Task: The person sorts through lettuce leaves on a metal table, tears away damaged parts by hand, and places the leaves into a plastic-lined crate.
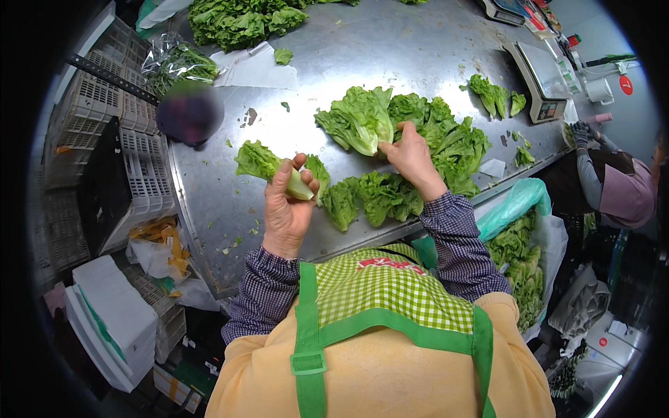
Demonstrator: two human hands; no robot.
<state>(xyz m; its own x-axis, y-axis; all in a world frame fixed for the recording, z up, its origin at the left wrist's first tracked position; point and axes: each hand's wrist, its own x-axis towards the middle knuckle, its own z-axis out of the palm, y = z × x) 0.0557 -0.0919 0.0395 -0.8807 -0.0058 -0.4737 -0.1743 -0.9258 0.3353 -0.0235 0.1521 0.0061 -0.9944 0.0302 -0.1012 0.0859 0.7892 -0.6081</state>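
Observation:
My left hand [290, 206] grips a single lettuce leaf [261, 161], its pale stem end toward me. At the base of a green leaf lettuce head [360, 117], my right hand [410, 157] has thumb and forefinger touching; whether they pinch it firmly is hard to tell. More lettuce heads [444, 136] lie beside and under that hand on the metal table. Between my forearms, several loose lettuce leaves [384, 196] rest along the near edge.
A digital scale [543, 78] stands at the right. Lettuce fills a lined bag [522, 271] beside my right arm. Plastic crates [143, 162] and foam boxes [112, 313] stack on the left. A lettuce pile [245, 21] lies at the back. A gloved co-worker [616, 177] is at right.

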